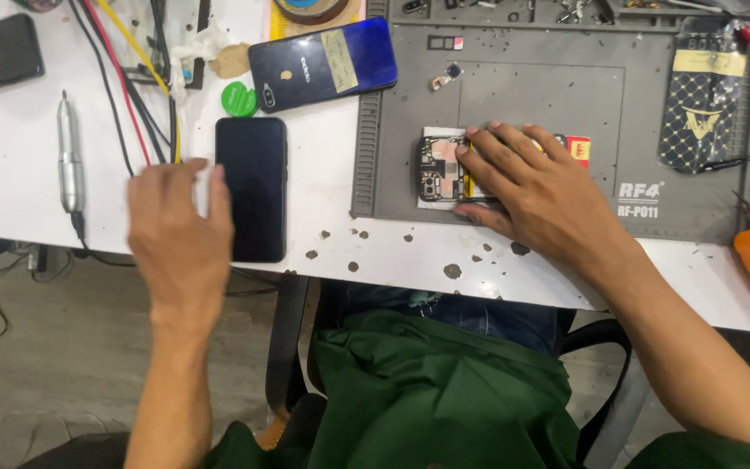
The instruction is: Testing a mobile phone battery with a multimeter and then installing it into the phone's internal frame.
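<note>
A grey silicone repair mat (pixel 514 95) is lying on the white workbench (pixel 28 174), and near its front edge an opened smartphone (pixel 444 169) is resting with its back cover off, circuit board and camera module showing. The right hand (pixel 536 187) is lying flat over the phone's right part, fingers spread and pressing down rather than curled around anything. To the left, off the mat, a black smartphone (pixel 253 187) is lying screen-up near the bench's front edge; the left hand (pixel 175 221) is hovering just beside it, fingers loosely open, thumb at its left edge, gripping nothing; motion blur is hiding whether it is touching. Both phones are looking light, stiff and flat. The opened one is likely fragile, with bare components and thin connectors, so holding it by the frame edges seems safest. The black one's glass is probably slippery, so pinching its long sides should hold best. A blue smartphone (pixel 323 65) and a silver pen-shaped rotary tool (pixel 69 161) are lying farther back.
</note>
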